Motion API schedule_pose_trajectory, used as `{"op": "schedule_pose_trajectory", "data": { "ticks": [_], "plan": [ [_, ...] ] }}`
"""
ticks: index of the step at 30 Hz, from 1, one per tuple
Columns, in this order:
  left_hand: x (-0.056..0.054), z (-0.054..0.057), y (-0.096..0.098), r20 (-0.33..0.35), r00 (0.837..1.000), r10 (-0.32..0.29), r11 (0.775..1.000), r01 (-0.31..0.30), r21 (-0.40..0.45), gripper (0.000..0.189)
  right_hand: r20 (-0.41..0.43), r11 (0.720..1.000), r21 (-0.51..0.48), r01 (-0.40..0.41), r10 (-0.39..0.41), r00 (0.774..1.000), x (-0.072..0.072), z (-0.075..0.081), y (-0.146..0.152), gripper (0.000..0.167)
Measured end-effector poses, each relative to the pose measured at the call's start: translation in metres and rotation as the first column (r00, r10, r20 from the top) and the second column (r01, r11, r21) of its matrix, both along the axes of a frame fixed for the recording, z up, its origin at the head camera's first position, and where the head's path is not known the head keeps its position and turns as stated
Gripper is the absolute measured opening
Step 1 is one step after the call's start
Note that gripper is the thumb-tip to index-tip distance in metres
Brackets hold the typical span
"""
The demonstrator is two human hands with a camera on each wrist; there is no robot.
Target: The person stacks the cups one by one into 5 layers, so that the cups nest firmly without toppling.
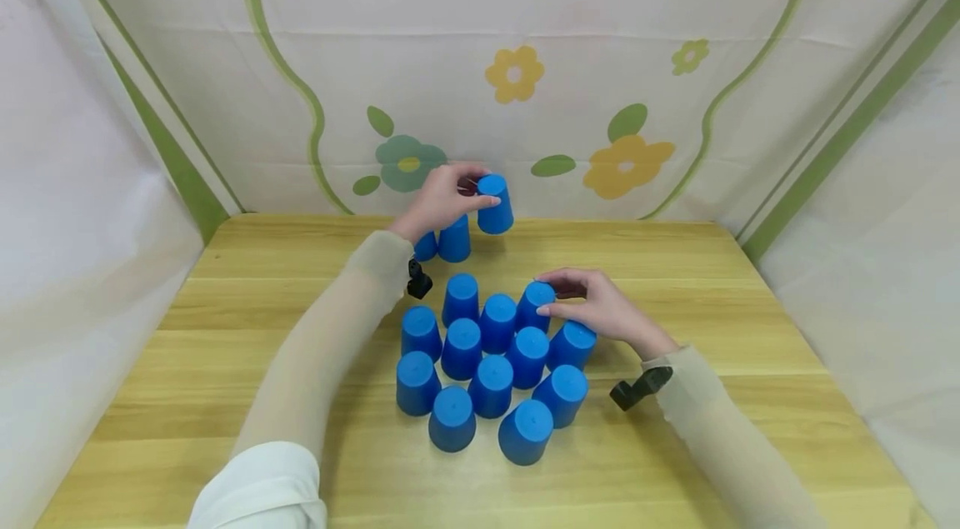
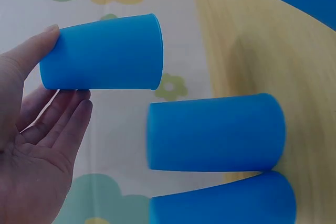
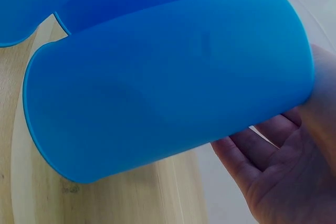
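My left hand [image 1: 442, 194] pinches an upside-down blue cup [image 1: 496, 208] near its closed end, thumb on one side and fingers on the other. In the left wrist view this cup [image 2: 105, 53] hangs higher than two blue cups [image 2: 215, 135] standing beside it at the table's back. My right hand [image 1: 596, 304] holds another upside-down blue cup [image 1: 534, 308] between thumb and fingers, at the back right of a cluster of cups. A neighbouring cup [image 3: 168, 87] fills much of the right wrist view and hides part of that hand.
Several upside-down blue cups [image 1: 492, 386] stand close together on the wooden table [image 1: 247, 362], in front of the two at the back. A flower-printed curtain [image 1: 450, 29] rises behind the table's far edge, with white cloth at both sides.
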State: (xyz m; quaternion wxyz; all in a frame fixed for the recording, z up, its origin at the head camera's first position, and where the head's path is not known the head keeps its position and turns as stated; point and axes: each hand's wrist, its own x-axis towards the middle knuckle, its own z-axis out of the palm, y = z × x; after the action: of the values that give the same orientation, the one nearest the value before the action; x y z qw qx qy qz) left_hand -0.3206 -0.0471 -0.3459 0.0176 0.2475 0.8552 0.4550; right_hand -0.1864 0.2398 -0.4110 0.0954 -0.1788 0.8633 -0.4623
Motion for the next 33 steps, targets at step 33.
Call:
{"op": "schedule_pose_trajectory", "data": {
  "ticks": [33],
  "plan": [
    [-0.011,-0.041,0.002,0.006,0.999,-0.034,0.986,0.034,-0.163,0.048,-0.019,1.0,-0.006,-0.006,0.006,1.0,0.003,0.002,0.0,0.047]
  ]
}}
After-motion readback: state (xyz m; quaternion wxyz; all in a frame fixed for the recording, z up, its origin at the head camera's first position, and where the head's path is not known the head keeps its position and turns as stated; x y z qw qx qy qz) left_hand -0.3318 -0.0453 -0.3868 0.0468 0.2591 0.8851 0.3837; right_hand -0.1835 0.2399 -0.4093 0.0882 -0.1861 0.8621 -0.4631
